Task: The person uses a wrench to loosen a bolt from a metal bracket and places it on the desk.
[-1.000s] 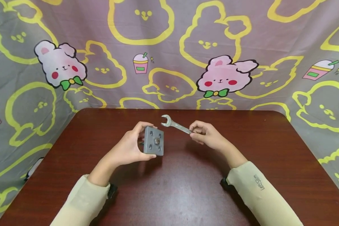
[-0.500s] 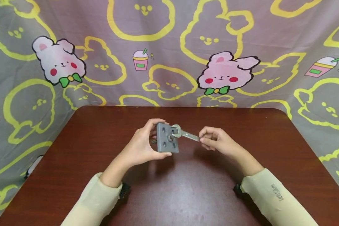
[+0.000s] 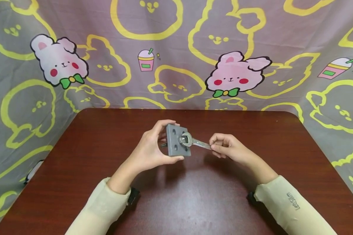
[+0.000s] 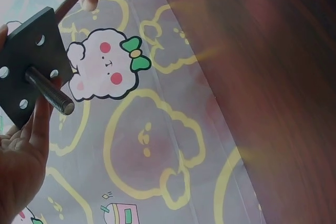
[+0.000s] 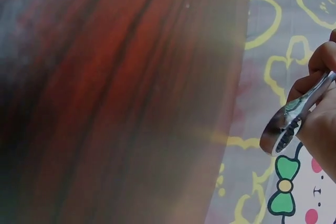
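Observation:
My left hand [image 3: 148, 148] grips a grey square metal plate [image 3: 171, 140] by its upper and lower edges, holding it upright above the table. The plate has several round holes and a bolt through its middle. The bolt's hex head [image 3: 182, 139] faces right, while its threaded shank [image 4: 52, 94] sticks out on the other side. A combination wrench [image 3: 200, 143] lies with its open end at the bolt head. My right hand [image 3: 227, 147] pinches the wrench near its other end. In the right wrist view the toothed ring end [image 5: 273, 132] juts out beyond the fingers.
Below both hands is a dark red-brown wooden table [image 3: 188, 202] with rounded far corners. A patterned cloth curtain [image 3: 176, 49] hangs behind it and along both sides. A small dark and white thing [image 3: 33, 172] shows past the left edge.
Both hands have shifted to the right. The wrench's open end, at first apart from the plate, has come across its face and now sits at the bolt head.

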Demonstrator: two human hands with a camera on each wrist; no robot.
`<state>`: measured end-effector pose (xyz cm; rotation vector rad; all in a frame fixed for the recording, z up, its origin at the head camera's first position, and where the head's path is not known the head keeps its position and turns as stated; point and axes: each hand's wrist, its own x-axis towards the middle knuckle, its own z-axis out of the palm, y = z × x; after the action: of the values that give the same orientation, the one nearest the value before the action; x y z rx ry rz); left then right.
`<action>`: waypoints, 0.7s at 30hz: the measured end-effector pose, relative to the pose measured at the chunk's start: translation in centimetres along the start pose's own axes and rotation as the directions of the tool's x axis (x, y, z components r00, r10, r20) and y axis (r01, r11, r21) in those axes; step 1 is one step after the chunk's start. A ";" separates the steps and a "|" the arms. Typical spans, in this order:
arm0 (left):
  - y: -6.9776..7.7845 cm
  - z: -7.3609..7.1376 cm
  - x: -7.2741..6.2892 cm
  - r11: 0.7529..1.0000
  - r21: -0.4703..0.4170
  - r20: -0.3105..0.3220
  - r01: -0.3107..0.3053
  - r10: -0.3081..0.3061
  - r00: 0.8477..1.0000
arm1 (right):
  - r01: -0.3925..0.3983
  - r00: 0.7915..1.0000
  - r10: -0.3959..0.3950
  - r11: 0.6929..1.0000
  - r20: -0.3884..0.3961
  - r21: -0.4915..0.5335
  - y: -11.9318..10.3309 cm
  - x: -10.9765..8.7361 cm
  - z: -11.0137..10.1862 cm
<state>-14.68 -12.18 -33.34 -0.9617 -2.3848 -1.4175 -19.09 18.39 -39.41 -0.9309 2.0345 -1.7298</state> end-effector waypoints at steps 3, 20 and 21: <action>0.1 0.0 0.0 1.000 -0.010 0.001 -0.012 0.012 1.000 | 0.000 1.000 0.001 1.000 0.013 -0.019 -0.1 0.0 -0.1; 0.8 0.6 0.3 0.994 -0.031 -0.018 -0.108 0.108 0.994 | 0.050 0.998 -0.050 0.999 0.049 -0.016 -0.5 -0.1 0.1; 0.8 0.6 0.4 0.993 -0.043 -0.012 -0.113 0.112 0.994 | 0.053 0.997 -0.052 0.999 0.063 -0.013 -0.4 0.0 0.0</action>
<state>-14.41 -11.27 -32.90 -1.0792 -2.2627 -1.4349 -19.00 18.31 -38.99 -1.0389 2.0023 -1.6929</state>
